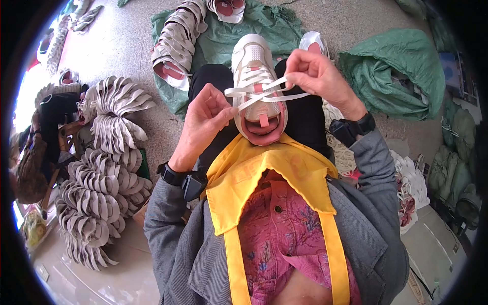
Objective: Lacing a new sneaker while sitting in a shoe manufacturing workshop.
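A white and beige sneaker (252, 56) with a pink lining rests on my lap, its toe pointing away from me. White shoelaces (262, 96) run through its eyelets and cross over the tongue. On the left, my left hand (207, 114) pinches one lace end between thumb and fingers. My right hand (317, 76) pinches the other lace to the right of the shoe. Both laces are drawn out sideways, with a loop showing at each side. A yellow apron (244, 173) lies under the shoe's heel.
Stacks of grey-white shoe uppers (101, 188) lie on the left. More uppers (178, 38) sit on a green sheet (223, 40) ahead. A green sack (391, 66) stands at the right, with white laces or uppers (409, 178) nearer me. Another person's dark-clothed arm (48, 122) shows far left.
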A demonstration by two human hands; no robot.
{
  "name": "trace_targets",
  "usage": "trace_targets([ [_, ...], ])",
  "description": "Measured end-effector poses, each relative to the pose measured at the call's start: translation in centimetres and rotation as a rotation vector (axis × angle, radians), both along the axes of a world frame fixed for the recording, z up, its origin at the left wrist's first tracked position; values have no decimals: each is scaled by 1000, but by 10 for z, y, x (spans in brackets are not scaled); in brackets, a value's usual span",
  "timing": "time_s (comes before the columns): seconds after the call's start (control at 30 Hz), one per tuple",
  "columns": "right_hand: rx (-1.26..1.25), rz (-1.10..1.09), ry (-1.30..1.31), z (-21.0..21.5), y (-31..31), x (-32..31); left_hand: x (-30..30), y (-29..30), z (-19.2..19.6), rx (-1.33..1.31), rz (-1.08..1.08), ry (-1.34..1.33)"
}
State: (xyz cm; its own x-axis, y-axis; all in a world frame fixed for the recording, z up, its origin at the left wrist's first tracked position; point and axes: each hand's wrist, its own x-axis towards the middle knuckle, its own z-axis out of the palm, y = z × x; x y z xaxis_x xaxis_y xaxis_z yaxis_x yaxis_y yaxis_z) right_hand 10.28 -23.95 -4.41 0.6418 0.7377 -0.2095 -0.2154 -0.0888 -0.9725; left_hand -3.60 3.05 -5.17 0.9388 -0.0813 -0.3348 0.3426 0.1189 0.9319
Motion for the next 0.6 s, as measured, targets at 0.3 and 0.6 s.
trace_targets([
  [0.3, 84, -167, 180, -16, -24, -10, 2, 19, 19, -65, -16, -27],
  [0.6, 26, -159, 135, -29, -16, -18, -6, 47, 30, -61, -9, -23],
])
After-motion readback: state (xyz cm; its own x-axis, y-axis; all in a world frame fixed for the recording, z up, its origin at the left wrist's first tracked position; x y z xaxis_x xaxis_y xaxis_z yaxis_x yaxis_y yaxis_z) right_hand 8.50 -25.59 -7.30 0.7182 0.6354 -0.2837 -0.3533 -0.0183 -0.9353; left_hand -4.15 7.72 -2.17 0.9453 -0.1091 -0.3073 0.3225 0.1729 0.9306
